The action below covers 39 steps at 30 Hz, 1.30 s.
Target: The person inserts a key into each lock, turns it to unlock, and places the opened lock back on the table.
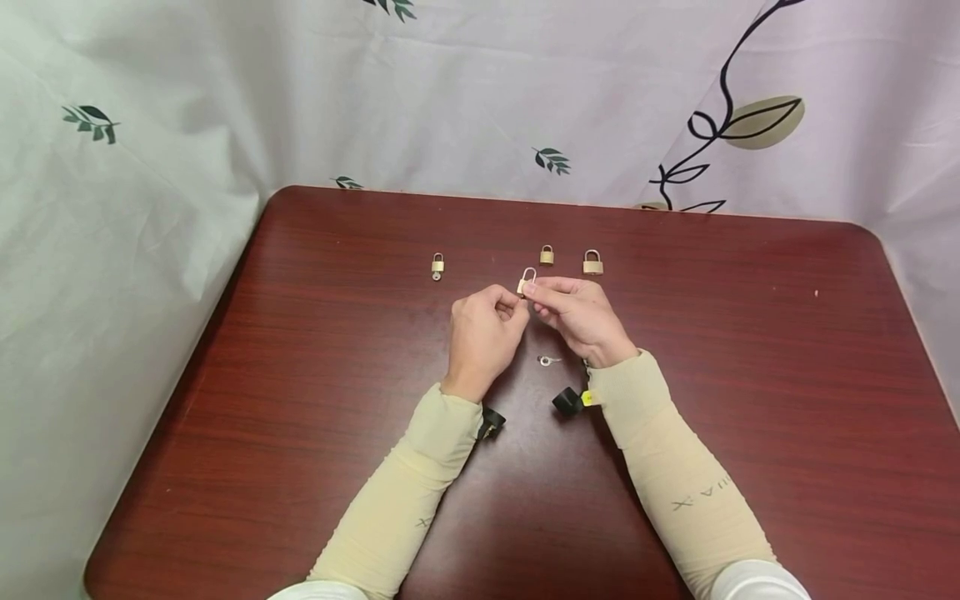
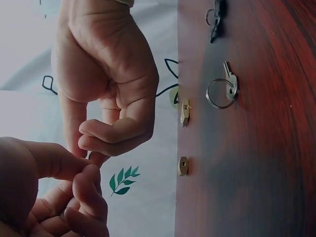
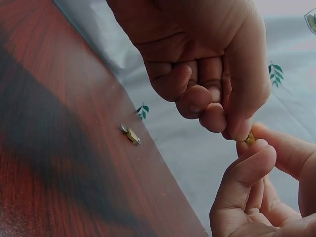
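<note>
My right hand (image 1: pixel 581 315) pinches a small brass padlock (image 1: pixel 522 285) between thumb and fingers, its silver shackle (image 1: pixel 529 273) pointing up and away. From the left, my left hand (image 1: pixel 486 335) meets it, thumb and forefinger pinched together right at the lock's lower end. Whatever small thing sits between those left fingertips is hidden. In the right wrist view only a sliver of the brass body (image 3: pixel 251 138) shows between both hands' fingertips. Below the hands, a silver key (image 2: pixel 231 86) on a split ring (image 2: pixel 207 96) lies on the table.
A brass padlock (image 1: pixel 437 267) with a key in its base lies at the left on the dark red table (image 1: pixel 337 333). Beyond my right hand are two more padlocks, a smaller one (image 1: pixel 547 257) and a wider one (image 1: pixel 592 267). A patterned white curtain (image 1: pixel 450 100) hangs behind.
</note>
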Each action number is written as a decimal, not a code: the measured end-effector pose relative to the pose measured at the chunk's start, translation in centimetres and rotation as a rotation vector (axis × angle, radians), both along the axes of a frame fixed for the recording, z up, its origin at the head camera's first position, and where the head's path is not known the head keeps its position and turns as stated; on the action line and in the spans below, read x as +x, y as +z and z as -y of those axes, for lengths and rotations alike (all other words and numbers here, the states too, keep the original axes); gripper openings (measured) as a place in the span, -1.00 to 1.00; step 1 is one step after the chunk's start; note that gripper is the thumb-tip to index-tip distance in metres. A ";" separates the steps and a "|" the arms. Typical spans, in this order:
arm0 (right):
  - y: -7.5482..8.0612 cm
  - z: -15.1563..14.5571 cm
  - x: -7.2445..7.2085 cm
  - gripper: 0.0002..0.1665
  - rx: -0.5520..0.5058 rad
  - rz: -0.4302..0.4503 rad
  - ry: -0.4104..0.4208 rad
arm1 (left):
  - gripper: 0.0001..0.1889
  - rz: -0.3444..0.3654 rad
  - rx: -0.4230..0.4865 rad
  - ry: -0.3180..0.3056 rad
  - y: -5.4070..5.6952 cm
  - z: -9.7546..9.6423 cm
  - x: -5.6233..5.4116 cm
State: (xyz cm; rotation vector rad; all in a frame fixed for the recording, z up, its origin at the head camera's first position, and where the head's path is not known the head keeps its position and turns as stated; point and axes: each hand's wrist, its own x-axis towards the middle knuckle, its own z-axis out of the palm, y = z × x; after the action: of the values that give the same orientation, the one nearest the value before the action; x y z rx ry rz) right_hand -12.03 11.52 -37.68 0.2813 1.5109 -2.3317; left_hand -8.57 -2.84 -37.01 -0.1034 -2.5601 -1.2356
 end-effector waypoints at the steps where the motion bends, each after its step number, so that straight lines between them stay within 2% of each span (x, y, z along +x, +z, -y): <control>1: 0.0 0.0 0.0 -0.90 0.004 0.000 -0.003 | -0.90 0.011 0.007 -0.001 0.0 0.0 0.0; 7: 0.0 0.0 -0.1 -0.84 0.013 0.000 -0.002 | -0.91 0.038 0.031 -0.005 0.2 0.1 -0.1; 12: 0.1 0.0 0.0 -0.95 0.010 -0.008 0.013 | -0.90 0.054 0.049 -0.004 0.1 0.2 -0.2; 17: 0.0 0.0 -0.1 -0.95 -0.008 -0.011 0.019 | -0.87 0.086 0.066 -0.005 0.1 0.2 -0.3; 39: -0.1 0.0 0.1 -0.86 -0.017 -0.008 0.021 | -0.84 0.135 0.054 -0.026 -0.1 0.5 -0.4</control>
State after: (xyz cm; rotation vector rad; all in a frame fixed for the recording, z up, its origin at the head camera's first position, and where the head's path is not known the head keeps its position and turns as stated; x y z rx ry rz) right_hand -11.89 11.48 -37.83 0.2509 1.4901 -2.3311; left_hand -8.93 -3.39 -37.14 -0.0429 -2.6441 -1.3642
